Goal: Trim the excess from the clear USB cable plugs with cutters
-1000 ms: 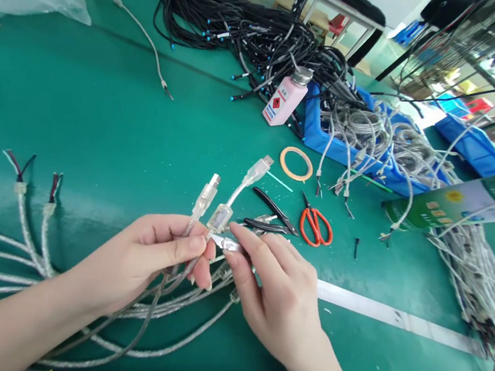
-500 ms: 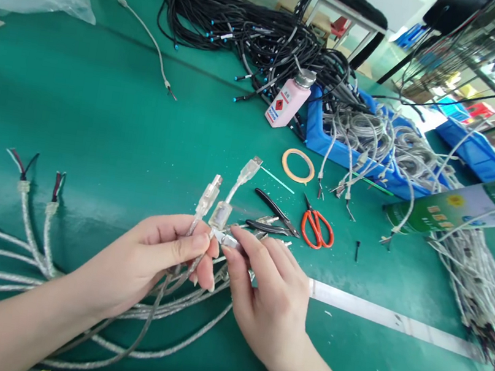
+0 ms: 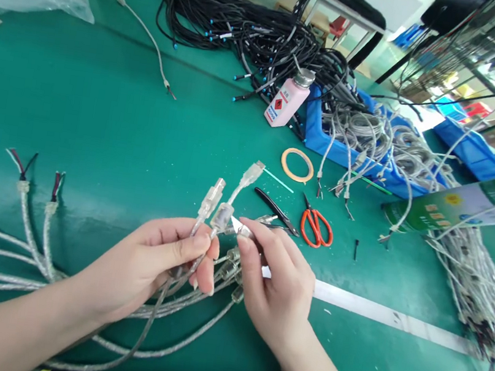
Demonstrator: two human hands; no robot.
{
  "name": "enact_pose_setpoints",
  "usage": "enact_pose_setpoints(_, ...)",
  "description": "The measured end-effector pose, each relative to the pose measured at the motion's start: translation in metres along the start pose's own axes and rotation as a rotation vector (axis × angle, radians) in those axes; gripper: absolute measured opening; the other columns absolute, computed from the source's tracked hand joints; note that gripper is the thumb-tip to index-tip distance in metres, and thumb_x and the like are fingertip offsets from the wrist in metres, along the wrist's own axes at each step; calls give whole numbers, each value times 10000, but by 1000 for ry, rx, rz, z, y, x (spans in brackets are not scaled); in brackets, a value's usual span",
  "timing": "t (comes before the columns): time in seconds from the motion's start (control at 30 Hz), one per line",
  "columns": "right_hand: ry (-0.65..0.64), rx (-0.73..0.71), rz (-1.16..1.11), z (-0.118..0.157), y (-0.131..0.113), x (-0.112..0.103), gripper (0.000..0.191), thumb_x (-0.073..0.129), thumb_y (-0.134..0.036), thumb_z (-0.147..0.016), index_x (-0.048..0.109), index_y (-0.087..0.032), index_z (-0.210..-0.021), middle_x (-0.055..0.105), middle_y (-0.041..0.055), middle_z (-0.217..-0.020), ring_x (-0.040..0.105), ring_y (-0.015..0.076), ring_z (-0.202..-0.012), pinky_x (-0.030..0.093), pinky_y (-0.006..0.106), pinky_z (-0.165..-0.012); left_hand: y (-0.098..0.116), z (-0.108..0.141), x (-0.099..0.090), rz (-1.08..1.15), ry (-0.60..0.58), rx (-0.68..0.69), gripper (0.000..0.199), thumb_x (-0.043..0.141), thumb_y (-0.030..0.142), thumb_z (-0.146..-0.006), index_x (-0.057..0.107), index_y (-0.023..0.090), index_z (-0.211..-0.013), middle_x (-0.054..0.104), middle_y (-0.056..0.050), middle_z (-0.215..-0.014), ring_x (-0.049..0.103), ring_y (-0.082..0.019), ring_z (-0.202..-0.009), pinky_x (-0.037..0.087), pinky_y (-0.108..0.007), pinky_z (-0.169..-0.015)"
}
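Two clear-jacketed USB cables are pinched in my left hand [image 3: 162, 259]. One ends in a squarish plug [image 3: 211, 199]; the other has a flat plug [image 3: 251, 174] above a clear block [image 3: 222, 216]. My right hand [image 3: 279, 271] is closed on a small knife, its pointed blade [image 3: 236, 225] just right of the block. Most of the knife's handle is hidden by my fingers. More clear cables [image 3: 202, 330] pass under both hands, their stripped ends [image 3: 24, 171] at the left.
Black-handled cutters [image 3: 276, 208], red scissors [image 3: 317, 228] and a tape roll [image 3: 297, 165] lie beyond my right hand. A pink bottle [image 3: 288, 100] stands near a blue bin [image 3: 323, 146] of cables. Black cables [image 3: 235, 16] are heaped behind. A cable bundle [image 3: 477, 294] lies right.
My right hand has moved slightly right and up with the knife, and more of the blade shows. The plugs in my left hand have shifted a little to the right.
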State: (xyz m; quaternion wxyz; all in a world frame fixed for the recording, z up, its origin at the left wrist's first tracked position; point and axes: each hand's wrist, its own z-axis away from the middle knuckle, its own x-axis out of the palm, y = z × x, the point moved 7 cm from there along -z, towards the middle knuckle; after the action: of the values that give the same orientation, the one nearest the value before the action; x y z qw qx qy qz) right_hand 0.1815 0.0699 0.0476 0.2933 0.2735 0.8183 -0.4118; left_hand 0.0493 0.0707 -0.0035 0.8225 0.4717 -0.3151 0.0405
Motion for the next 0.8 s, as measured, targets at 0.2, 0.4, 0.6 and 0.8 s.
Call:
enact_pose_setpoints(0.2, -83, -87, -45, 1, -9, 3, 243, 525, -229, -966, 649, -101, -1131, 657, 61, -781, 572, 146, -650, 445, 291, -573, 4, 0, -4, -6, 6, 35, 323, 620, 334, -907, 662, 172, -631, 638, 1, -592, 489, -117, -595, 371, -230, -601)
enact_pose_setpoints(0.4, -71, -104, -1, 0, -8, 5, 239, 547, -224, -954, 658, -87, -1116, 659, 70, -774, 577, 156, -655, 447, 295, -575, 3, 1, -4, -21, -20, 38, 347, 597, 342, -922, 662, 169, -628, 624, -4, -612, 480, -122, -612, 361, -236, -599)
enact_pose_setpoints(0.6, -35, -126, 54, 0, -8, 4, 217, 583, -209, -934, 660, -104, -1108, 694, 85, -812, 607, 182, -712, 487, 326, -640, 3, 1, -3, -24, -14, 30, 332, 610, 363, -913, 661, 177, -643, 636, -3, -599, 479, -125, -612, 348, -240, -599)
enact_pose_setpoints(0.8, -1, -75, -20, -1, -6, -4, 215, 550, -208, -952, 651, -131, -1124, 690, 87, -862, 624, 169, -752, 511, 309, -644, 3, 0, -6, -33, 36, 14, 281, 709, 400, -824, 649, 181, -657, 642, -1, -577, 464, -130, -580, 347, -253, -581)
